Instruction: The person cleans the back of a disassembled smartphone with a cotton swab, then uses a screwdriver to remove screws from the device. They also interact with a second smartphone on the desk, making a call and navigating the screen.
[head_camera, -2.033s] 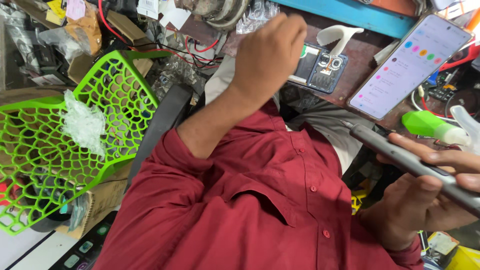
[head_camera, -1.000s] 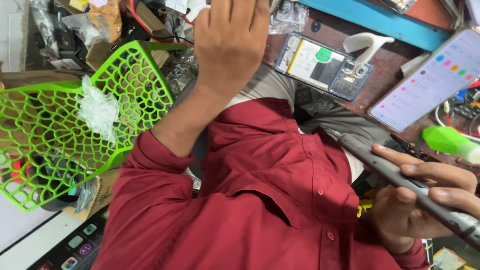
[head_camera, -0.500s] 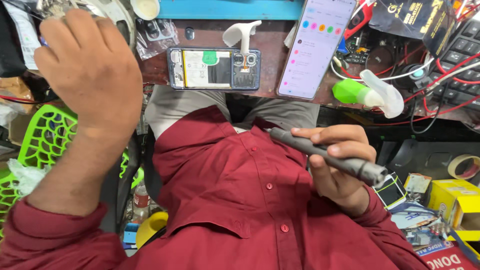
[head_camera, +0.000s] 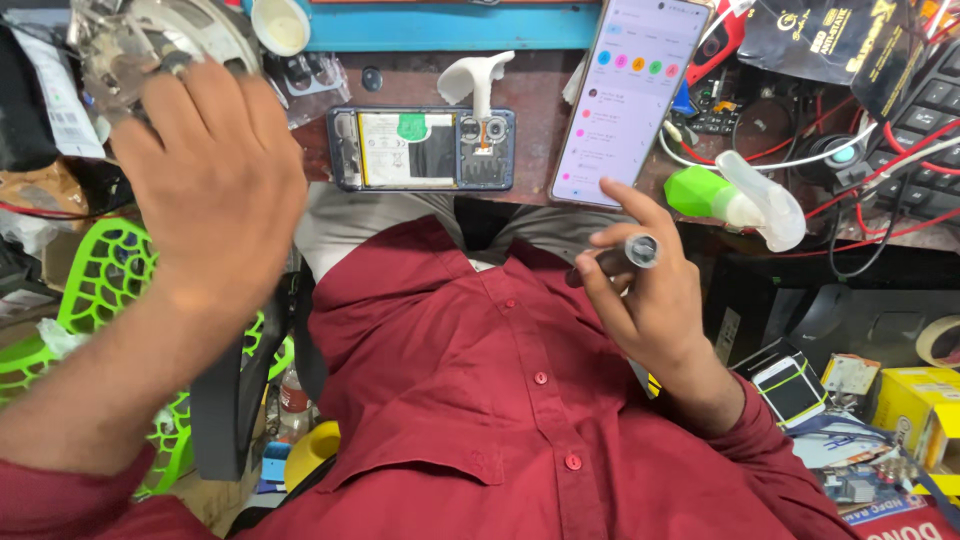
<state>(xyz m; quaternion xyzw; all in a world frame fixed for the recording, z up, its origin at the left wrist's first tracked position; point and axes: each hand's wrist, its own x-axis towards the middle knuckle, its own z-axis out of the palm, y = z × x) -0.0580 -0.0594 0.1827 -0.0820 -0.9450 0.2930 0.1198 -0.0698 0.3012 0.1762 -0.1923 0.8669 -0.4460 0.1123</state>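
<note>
My left hand (head_camera: 215, 170) is raised at the upper left, back toward me. Its fingertips rest on a pile of clear plastic pieces (head_camera: 115, 40) by a white round object; whether it grips anything is hidden. My right hand (head_camera: 650, 300) hovers over my red shirt (head_camera: 500, 400), closed around a grey pen-shaped tool (head_camera: 632, 253) whose round end faces me. On the brown bench (head_camera: 540, 95) lies an opened phone (head_camera: 420, 150) with its back off and its battery showing. To its right leans a lit phone (head_camera: 625, 100), just above my right fingers.
A green and white squeeze bottle (head_camera: 735, 200) lies right of the lit phone, among red and white wires. A keyboard (head_camera: 925, 110) sits far right. Yellow boxes (head_camera: 915, 405), a tape roll (head_camera: 940, 340) and a small phone (head_camera: 790, 385) lie lower right. A green mesh chair (head_camera: 100, 290) stands at left.
My view swung to face the bench squarely. My left hand rose to the clutter at the upper left. My right hand turned the grey tool so that its end points at me.
</note>
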